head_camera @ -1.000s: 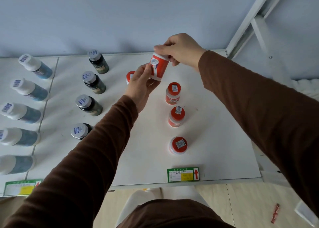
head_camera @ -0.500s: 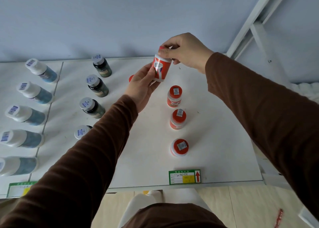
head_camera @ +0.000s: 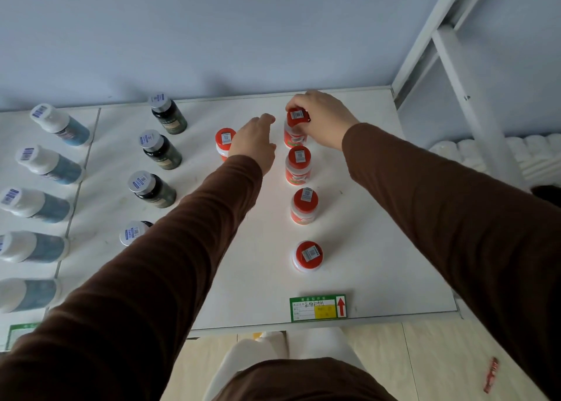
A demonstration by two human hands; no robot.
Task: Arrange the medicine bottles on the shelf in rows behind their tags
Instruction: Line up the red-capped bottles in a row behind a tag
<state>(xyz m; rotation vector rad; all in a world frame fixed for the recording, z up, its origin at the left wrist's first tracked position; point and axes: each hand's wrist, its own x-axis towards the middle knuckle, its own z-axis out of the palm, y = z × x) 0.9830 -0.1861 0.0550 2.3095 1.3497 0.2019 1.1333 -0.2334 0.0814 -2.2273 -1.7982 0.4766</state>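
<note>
Several red-capped bottles stand in a row on the white shelf (head_camera: 379, 249), behind a green tag (head_camera: 317, 307). My right hand (head_camera: 323, 117) grips the cap of the rearmost red-capped bottle (head_camera: 295, 127), which stands upright at the back of that row. The nearest red-capped bottle in the row (head_camera: 308, 255) sits just behind the tag. My left hand (head_camera: 255, 141) hovers open, fingers apart, beside a lone red-capped bottle (head_camera: 225, 142) left of the row and partly hides it.
A row of dark bottles with grey caps (head_camera: 158, 148) stands to the left; my left sleeve covers part of the nearest one. Further left lies a row of white-capped blue bottles (head_camera: 50, 164). Another green tag (head_camera: 18, 334) and a white shelf post (head_camera: 473, 76) are in view.
The red-capped bottle held in the air between both hands has come down onto the shelf at the back of the row. My left hand let go and moved left.
</note>
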